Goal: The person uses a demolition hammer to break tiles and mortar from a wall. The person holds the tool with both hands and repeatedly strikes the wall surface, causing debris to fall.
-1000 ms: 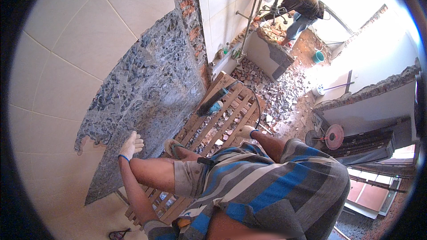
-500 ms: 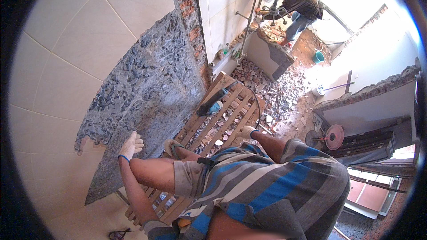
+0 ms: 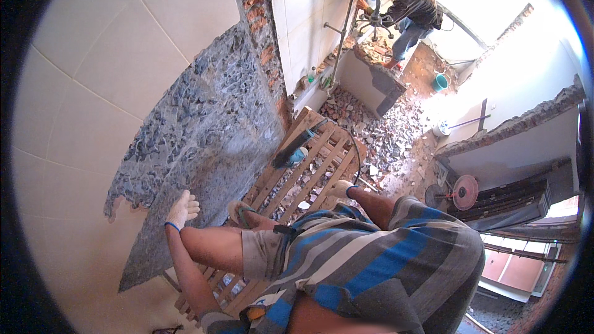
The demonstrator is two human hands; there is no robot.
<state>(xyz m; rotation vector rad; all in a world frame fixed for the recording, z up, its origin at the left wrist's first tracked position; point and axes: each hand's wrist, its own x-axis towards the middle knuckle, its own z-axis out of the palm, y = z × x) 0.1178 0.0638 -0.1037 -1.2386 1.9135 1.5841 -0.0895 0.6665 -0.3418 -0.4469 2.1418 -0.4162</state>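
Observation:
My left hand (image 3: 182, 208), in a whitish work glove with a blue cuff, lies by my bent knee in front of the bare grey wall patch (image 3: 204, 124). Its fingers are stretched out and it holds nothing; whether it touches the wall I cannot tell. My right hand (image 3: 339, 189), gloved alike, is low beyond my striped clothing, over the edge of a slatted wooden platform (image 3: 322, 167). Its fingers are too unclear to read. On the slats nearby rests a long dark tool (image 3: 296, 148) with a blue part and a black cable (image 3: 359, 154). My sandalled foot (image 3: 242, 213) stands on the platform.
Broken tile rubble (image 3: 396, 130) covers the floor ahead. A co-worker (image 3: 414, 0) bends by a low wall (image 3: 371, 80) beneath metal pipes (image 3: 361, 0). A teal bucket (image 3: 440, 82), a white bucket (image 3: 441, 128) and a pink round fan (image 3: 465, 192) stand to the right.
The view has shifted slightly. My left hand appears a little lower, its fingers still stretched out. The co-worker's arm has moved up toward the pipes.

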